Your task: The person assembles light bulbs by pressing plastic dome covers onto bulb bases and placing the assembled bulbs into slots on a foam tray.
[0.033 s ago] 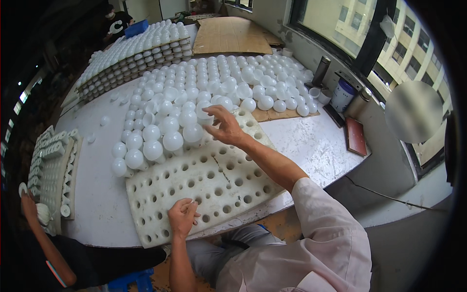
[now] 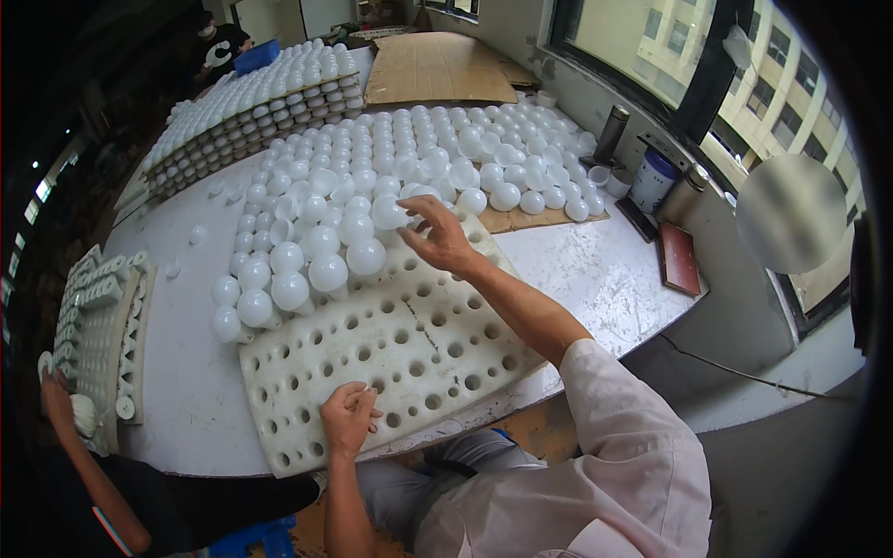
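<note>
A white foam board [image 2: 377,349] full of round holes lies on the table in front of me. Several glossy white bulb globes [image 2: 289,290] stand upright along its far left part. My right hand [image 2: 439,240] hovers over the board's far part, thumb and fingers apart, beside a white globe [image 2: 389,212] at the end of a row. Its fingertips are close to that globe but do not grip it. Over the board's near edge, my left hand [image 2: 349,417] is loosely closed, with nothing visible in its curled fingers.
Many more globes [image 2: 409,139] cover a cardboard sheet behind the board. Stacked layers of globes [image 2: 251,112] stand far left. To the right are a thermos [image 2: 686,195], a blue-white tub [image 2: 654,179] and a red-brown notebook [image 2: 679,259]. A co-worker's hand [image 2: 58,400] works at the left.
My right hand has moved slightly right, away from the globe at the row's end, which stays standing. My left hand stays in nearly the same place.
</note>
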